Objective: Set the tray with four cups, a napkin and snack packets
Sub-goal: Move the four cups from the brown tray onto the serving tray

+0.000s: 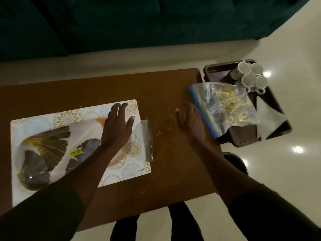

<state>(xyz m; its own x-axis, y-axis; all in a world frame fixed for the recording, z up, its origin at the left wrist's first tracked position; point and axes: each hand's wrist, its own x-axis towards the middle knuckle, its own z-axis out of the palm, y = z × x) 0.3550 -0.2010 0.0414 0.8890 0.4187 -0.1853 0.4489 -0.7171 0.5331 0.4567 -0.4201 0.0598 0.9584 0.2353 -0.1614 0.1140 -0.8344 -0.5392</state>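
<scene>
A dark green sofa (104,23) fills the view at twelve o'clock, beyond a brown table (165,94). A printed mat (52,119) in clear wrap lies at nine o'clock, with the left hand (118,126) flat on it, fingers spread, gripping nothing. At two o'clock the brown tray (271,101) holds four white cups (250,75) and what looks like a white napkin (267,119). A clear snack bag (225,105) lies across the tray's near rim, just beside the open, empty right hand (190,120).
</scene>
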